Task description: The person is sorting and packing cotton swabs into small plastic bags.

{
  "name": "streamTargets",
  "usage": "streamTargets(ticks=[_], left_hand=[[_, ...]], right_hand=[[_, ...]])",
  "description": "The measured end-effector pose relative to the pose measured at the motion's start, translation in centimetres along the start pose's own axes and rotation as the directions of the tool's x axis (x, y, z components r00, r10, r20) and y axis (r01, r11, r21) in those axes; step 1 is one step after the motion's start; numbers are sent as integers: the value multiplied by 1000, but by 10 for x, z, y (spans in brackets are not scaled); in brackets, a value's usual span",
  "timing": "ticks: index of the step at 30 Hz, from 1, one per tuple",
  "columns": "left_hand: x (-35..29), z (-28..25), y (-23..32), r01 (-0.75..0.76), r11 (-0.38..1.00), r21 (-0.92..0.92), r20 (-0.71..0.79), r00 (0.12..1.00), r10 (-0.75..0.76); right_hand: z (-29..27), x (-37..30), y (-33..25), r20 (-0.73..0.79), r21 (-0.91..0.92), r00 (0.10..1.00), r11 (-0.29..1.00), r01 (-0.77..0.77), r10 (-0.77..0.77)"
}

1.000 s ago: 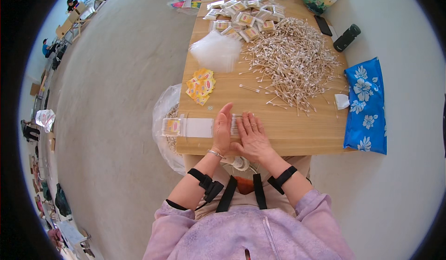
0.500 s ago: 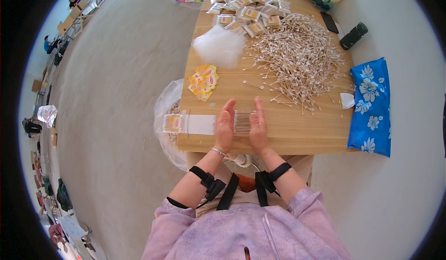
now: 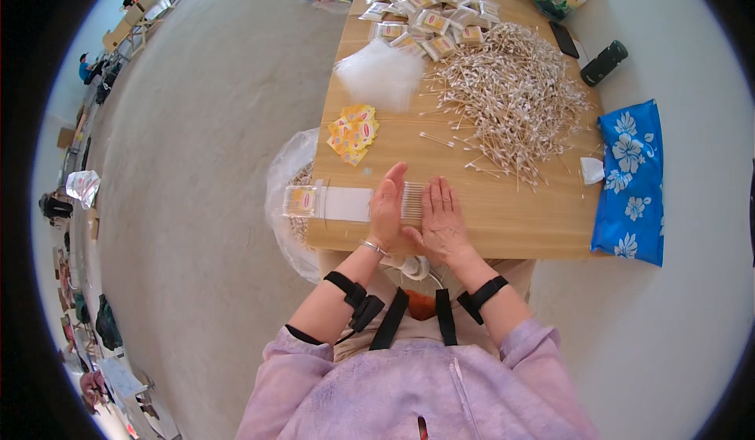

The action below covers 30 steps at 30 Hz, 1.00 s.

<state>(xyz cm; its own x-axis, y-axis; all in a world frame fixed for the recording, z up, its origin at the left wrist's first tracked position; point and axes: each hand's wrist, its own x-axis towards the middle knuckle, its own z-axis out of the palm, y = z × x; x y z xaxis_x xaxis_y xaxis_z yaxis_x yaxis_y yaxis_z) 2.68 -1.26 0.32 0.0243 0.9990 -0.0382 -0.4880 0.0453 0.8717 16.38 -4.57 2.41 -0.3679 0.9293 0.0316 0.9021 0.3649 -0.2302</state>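
Note:
A row of cotton swabs (image 3: 412,199) lies side by side on the wooden table, between my two hands. My left hand (image 3: 385,210) stands on edge at the row's left side, its fingers stretched out. At the right side my right hand (image 3: 445,221) lies palm down, open, its fingers pointing away from me and its thumb reaching toward the left hand. Left of my left hand lies a flat white rectangular piece (image 3: 348,203). Beyond it, at the table's left edge, is a clear packet of swabs with a yellow label (image 3: 300,202). My hands partly cover the row's ends.
A big heap of loose swabs (image 3: 515,98) spreads across the table's right side. Farther left lie yellow cards (image 3: 353,134), clear bags (image 3: 381,74) and filled packets (image 3: 432,22). A blue flowered pack (image 3: 629,180), a black bottle (image 3: 604,63) and a phone (image 3: 563,40) line the right edge.
My right hand has turned from standing on edge to lying palm down beside the swabs. The gap between the hands has narrowed. The whole view has shifted slightly.

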Motion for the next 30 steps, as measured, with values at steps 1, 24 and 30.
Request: streamTargets(ticks=[1,24,30], left_hand=[[1,-1,-1,-4,999,36,9,1000,4],[-71,-6,48,-467,-31,884,459,878,-135],[-65,0,52,-443,-45,895,427,882,-199]], right_hand=[[-2,0,0,-1,-9,1000,1000,3,-3],[10,-3,0,-45,-38,999,999,13,-15],[12,-3,2,-40,-56,999,998,7,-10]])
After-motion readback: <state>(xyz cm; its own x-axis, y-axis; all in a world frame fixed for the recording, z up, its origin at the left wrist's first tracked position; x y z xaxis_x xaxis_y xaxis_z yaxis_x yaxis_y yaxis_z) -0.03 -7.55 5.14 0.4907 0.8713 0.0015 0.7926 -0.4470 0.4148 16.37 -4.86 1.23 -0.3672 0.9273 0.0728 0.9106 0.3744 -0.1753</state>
